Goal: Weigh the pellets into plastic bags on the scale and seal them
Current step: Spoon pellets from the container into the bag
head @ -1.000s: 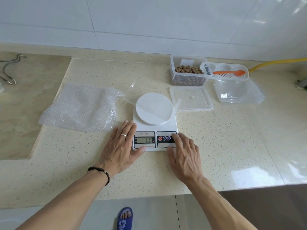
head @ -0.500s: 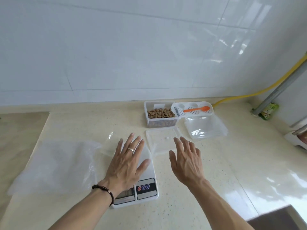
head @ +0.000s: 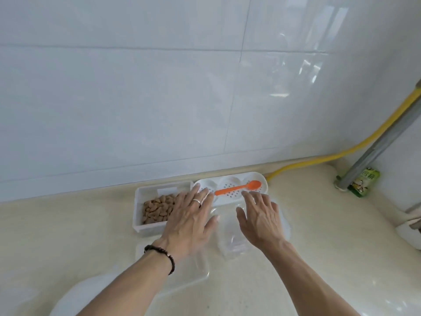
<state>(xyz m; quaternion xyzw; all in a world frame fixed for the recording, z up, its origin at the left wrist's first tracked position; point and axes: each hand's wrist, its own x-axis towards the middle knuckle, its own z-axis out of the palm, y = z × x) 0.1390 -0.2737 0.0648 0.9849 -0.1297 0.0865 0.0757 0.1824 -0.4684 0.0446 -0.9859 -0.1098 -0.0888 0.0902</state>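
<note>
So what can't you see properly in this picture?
Head view only:
- Scale: cut off by the bottom edge and blurred; its display is out of view.
- Pellets: the left hand covers part of the box.
- Bags: clear and blurred, partly under the right hand; no count possible.
- Green packet: print too small to read.

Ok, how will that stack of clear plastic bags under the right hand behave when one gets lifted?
The plastic bags look thin, so one will probably go floppy. Their glossy film suggests they may slide or cling together. Both hands are open above, holding nothing.
</note>
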